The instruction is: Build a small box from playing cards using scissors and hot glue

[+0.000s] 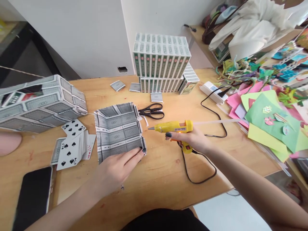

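Observation:
My right hand is wrapped round a yellow hot glue gun, its nozzle pointing left and a long clear glue stick sticking out behind. The nozzle is apart from an open box made of playing cards, just right of its edge. My left hand grips the near right corner of that box, fingertips on the wall. Black-handled scissors lie behind the box, their blades partly hidden. Left of it are loose playing cards, with a five of spades on top.
Stacked card packs stand against the wall, several card pieces near them. A larger card-covered box is at left, a phone at front left. The gun's black cord loops right, near a power strip and coloured paper.

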{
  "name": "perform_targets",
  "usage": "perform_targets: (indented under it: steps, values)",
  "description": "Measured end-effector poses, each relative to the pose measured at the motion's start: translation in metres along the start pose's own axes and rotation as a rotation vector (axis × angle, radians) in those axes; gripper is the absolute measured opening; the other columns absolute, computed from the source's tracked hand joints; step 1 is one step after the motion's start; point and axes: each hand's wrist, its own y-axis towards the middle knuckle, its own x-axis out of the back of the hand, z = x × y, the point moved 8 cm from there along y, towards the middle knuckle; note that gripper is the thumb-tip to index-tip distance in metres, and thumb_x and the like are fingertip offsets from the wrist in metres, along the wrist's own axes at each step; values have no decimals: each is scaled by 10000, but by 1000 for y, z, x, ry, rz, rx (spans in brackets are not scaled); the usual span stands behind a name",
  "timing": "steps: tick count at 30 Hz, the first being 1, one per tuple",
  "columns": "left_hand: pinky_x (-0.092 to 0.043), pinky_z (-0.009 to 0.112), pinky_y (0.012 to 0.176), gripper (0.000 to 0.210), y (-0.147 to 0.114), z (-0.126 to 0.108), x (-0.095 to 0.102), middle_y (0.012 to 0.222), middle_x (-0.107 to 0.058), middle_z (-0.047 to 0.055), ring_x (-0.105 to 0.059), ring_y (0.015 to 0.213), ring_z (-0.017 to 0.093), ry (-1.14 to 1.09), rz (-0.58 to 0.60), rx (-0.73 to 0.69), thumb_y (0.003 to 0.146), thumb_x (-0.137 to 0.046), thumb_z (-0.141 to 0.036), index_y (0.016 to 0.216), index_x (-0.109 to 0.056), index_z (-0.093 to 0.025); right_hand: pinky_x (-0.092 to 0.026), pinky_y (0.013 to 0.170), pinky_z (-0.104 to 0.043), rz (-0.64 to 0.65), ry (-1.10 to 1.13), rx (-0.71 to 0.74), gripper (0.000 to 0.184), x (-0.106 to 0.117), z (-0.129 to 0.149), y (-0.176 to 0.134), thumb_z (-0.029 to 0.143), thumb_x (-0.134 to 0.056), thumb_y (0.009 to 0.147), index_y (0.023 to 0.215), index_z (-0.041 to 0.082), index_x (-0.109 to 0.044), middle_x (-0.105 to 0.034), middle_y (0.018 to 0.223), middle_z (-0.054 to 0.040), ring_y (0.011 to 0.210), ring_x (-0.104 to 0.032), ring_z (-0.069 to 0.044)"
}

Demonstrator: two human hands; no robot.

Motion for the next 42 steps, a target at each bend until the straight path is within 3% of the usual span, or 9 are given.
perform_targets:
  steps: [4,9,13,17,20,24,31,36,42]
  values:
    - [-599,272,708,306,4,6,-1,1226,-626,100,-693,913,186,-60,29,100,906,-469,-98,1177,-592,-172,-444,458,-212,22,-62,41,383,-15,11,19,506,-673,733,862,146,-677,-667,702,-28,546,-546,-101]
    - [-581,357,876,278,5,15,-7,1452,-408,128,-621,1122,229,-243,88,233,943,-425,-159,1170,-582,-194,-475,531,-212,39,-20,81,306,-21,22,33,426,-702,726,852,149,-667,-665,690,-16,603,-595,-109]
    - [-599,343,817,261,5,19,-12,1555,-246,100,-680,1014,231,-285,148,278,948,-433,-203,1147,-602,-219,-490,558,-228,50,-31,96,300,-22,28,39,419,-692,741,877,152,-666,-666,686,-9,583,-586,-105]
    - [-600,320,784,282,4,21,-13,1542,-275,101,-697,974,216,-292,191,262,964,-403,-233,1174,-592,-227,-518,604,-248,41,14,105,319,-21,29,41,424,-728,709,879,162,-667,-667,681,-7,627,-613,-125]
    - [-589,327,822,287,4,21,-10,1516,-335,101,-684,1011,216,-283,173,246,964,-403,-221,1187,-583,-224,-551,672,-308,1,261,54,356,-26,16,32,476,-700,732,877,156,-645,-685,693,-37,678,-659,-166]
    - [-568,297,877,286,4,20,-6,1443,-461,75,-650,1084,194,-295,139,230,965,-405,-226,1193,-577,-214,-556,778,-392,-28,567,17,478,-50,-9,11,586,-644,751,1023,193,-622,-725,839,-78,868,-696,-238]
    - [-521,298,976,295,5,20,-8,1348,-568,57,-613,1146,180,-325,133,229,951,-430,-213,1217,-558,-208,-451,994,-433,-62,548,139,470,-76,-13,-7,596,-567,817,1083,219,-655,-703,1093,-81,1106,-620,-260]
    - [-525,305,973,289,8,18,-8,1331,-581,67,-602,1161,173,-340,153,226,961,-407,-227,1209,-552,-193,-452,1000,-418,-33,528,193,478,-81,-3,-10,589,-542,837,1141,238,-654,-685,1137,-63,1172,-572,-262]
    - [-527,322,967,305,9,17,-10,1308,-598,79,-602,1162,176,-327,192,205,960,-387,-198,1235,-517,-188,-475,977,-419,-85,577,129,557,-86,-17,-7,640,-505,825,1211,250,-597,-676,1140,-64,1192,-555,-273]
